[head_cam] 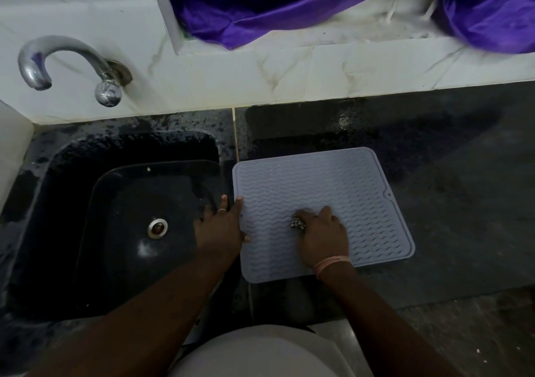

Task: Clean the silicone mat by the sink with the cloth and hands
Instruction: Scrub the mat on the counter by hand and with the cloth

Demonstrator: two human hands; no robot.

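scrubbing the mat, one hand anchoring

nearest the camera, the right hand (321, 236) sits on the front half of the mat (321, 200), fingers curled round a small bunched cloth (298, 224) and pressing it onto the ridges. only a checked scrap of the cloth shows at the fingertips (the rest is hidden under the palm). left of that grip, the left hand (221, 229) rests on the mat's left edge, fingers fairly straight, thumb on the mat and the other fingers over the strip of counter (451, 203) between mat and sink (127, 226); it holds nothing, it pins the edge.

the mat lies flat on the counter just right of the sink, its far half beyond the cloth and its right side not yet reached from this position.

to do this step well, i'd judge: keep the left hand firm, since silicone on a wet-looking counter is likely to slide toward the sink under a push. work the cloth along the wavy grooves rather than across, so dirt is drawn out of the channels. move outward from the grip in overlapping strokes toward the far edge and the raised rim.

further off, beyond the sink, a tap (66, 64) is mounted on the tiled wall, and purple fabric (289, 11) hangs above the ledge.
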